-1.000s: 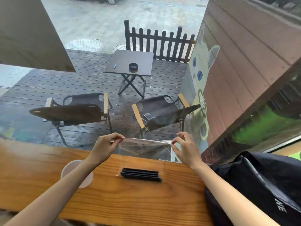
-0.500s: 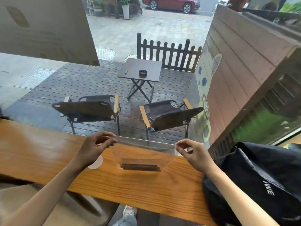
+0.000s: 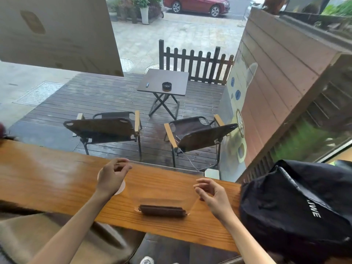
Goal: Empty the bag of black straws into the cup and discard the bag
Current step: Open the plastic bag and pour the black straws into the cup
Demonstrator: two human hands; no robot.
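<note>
Now both hands hover loosely curled, holding nothing visible: left hand (image 3: pixel 112 176) above a white round cup (image 3: pixel 122 185), right hand (image 3: pixel 211 193) beside a clear plastic bag of black straws (image 3: pixel 162 210).

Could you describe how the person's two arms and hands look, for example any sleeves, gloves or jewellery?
Both forearms are bare up to the frame edge, with no sleeves in view. The left hand and right hand wear no gloves, and no rings, watch or bracelet show. The picture is too blurred to judge the fingernails.
</note>
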